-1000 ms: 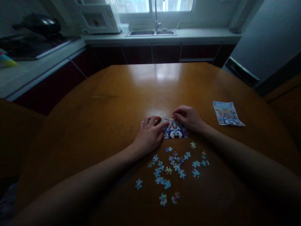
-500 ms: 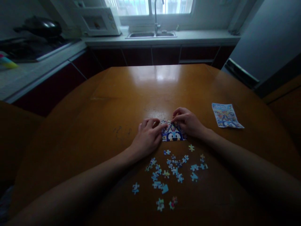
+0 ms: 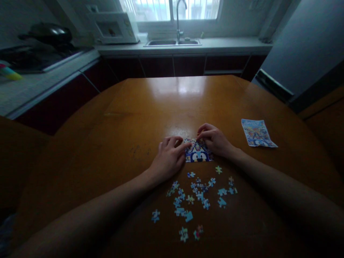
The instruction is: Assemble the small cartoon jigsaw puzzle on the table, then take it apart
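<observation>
A partly joined jigsaw puzzle (image 3: pixel 199 156) lies flat on the table, showing a blue cartoon dog's face along its near edge. My left hand (image 3: pixel 172 154) rests at its left side, fingers apart, the index finger lying on the joined pieces. At the puzzle's upper right edge, my right hand (image 3: pixel 213 139) has thumb and index finger pinched together on a jigsaw piece, mostly hidden by the fingers. Several loose jigsaw pieces (image 3: pixel 200 195) are scattered between my forearms, nearer to me; a yellowish piece (image 3: pixel 218 169) lies just below my right hand.
A creased picture sheet (image 3: pixel 258 133) lies to the right on the wooden table (image 3: pixel 134 104). Beyond the table are a counter with a sink (image 3: pixel 161 43), a microwave (image 3: pixel 114 28) and, at left, a pan (image 3: pixel 48 33) on a stove. A fridge (image 3: pixel 301 53) stands at right.
The view has tilted up very slightly. Both hands stay at the puzzle, and the loose pieces lie as before.
</observation>
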`<action>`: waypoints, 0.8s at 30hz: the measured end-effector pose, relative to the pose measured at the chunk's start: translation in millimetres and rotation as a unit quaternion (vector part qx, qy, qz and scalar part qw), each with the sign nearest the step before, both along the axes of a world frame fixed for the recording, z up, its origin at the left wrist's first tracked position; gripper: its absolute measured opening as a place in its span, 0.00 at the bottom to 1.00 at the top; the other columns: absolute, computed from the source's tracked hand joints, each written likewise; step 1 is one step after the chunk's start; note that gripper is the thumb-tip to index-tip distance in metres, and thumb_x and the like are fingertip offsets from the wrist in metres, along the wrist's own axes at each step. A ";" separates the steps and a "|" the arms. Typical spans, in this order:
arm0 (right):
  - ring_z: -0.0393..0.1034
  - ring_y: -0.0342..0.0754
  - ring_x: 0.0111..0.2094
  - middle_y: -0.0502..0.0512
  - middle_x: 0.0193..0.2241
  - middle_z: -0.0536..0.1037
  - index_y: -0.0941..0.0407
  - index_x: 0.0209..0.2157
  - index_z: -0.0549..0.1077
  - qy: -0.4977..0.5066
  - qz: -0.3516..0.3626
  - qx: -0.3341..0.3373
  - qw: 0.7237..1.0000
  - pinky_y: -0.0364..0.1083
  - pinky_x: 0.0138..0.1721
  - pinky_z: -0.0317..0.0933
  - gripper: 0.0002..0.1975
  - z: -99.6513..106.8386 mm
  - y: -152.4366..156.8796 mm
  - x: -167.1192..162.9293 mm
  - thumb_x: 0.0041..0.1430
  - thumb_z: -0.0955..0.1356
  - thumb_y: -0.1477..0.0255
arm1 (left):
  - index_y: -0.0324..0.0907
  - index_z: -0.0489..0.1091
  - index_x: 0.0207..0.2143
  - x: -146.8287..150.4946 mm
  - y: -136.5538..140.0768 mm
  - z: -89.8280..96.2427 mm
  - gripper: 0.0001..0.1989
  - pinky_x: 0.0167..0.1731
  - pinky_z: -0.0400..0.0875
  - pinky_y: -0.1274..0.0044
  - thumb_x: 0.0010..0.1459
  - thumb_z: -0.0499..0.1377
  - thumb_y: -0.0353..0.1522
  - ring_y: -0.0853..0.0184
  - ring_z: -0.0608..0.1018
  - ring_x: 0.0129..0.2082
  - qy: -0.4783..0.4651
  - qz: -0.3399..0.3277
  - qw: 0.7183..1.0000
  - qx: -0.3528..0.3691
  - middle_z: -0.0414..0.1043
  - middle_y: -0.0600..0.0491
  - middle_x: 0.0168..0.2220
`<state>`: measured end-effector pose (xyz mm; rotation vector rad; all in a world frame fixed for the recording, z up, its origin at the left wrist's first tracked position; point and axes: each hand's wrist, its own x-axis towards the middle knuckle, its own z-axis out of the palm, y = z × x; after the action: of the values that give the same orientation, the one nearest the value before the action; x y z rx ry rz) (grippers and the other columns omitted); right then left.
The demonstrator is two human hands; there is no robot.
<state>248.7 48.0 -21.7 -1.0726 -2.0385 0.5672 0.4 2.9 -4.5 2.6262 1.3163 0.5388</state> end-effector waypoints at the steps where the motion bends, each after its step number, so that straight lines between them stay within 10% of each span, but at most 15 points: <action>1: 0.72 0.50 0.40 0.56 0.38 0.76 0.53 0.30 0.82 0.019 -0.011 -0.003 1.000 0.52 0.43 0.68 0.16 0.1 1.0 0.4 0.55 0.65 0.84 | 0.54 0.71 0.59 0.0 -0.1 0.0 0.19 0.55 0.65 0.57 0.68 0.56 0.32 0.52 0.65 0.56 -0.001 0.000 1.000 0.000 0.67 0.48 0.55; 24: 0.72 0.51 0.41 0.56 0.37 0.77 0.52 0.27 0.82 0.022 0.004 -0.020 1.000 0.53 0.45 0.67 0.17 -2.0 4.6 3.0 0.54 0.65 0.84 | 0.55 0.72 0.58 1.0 -0.5 1.0 0.18 0.55 0.65 0.57 0.68 0.56 0.33 0.52 0.64 0.56 -0.003 0.003 1.000 0.001 0.67 0.48 0.55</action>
<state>251.7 52.5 -23.8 -1.0670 -2.0020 0.6327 1.3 2.4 -3.4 2.6203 1.3232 0.5486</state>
